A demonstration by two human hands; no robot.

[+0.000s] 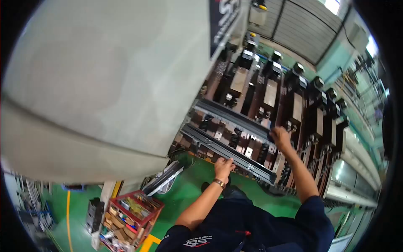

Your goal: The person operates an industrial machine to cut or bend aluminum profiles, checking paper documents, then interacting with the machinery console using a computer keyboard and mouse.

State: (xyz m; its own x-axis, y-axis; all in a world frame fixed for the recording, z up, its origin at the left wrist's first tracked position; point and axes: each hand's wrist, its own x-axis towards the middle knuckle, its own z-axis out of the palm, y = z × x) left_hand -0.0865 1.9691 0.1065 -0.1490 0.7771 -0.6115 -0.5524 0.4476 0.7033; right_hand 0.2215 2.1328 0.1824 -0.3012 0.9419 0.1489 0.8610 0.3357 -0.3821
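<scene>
My left hand [223, 169], with a watch on its wrist, is at the near edge of a long grey metal rail [235, 156]. Its fingers are bent over that edge. Farther away, my right hand [280, 137] is closed at the right end of a second long dark metal bar [235, 118]; its fingertips are partly hidden and slightly blurred. The bar and the rail run roughly parallel across the machine. Between them show several small metal blocks and black coiled parts [236, 137].
A large pale machine cover [105, 75] fills the left. Beyond the bars stand rows of dark machine units [270, 93]. A red-framed cart [138, 214] with assorted items stands at lower left on the green floor [197, 174]. Long pale cylinders [361, 155] lie right.
</scene>
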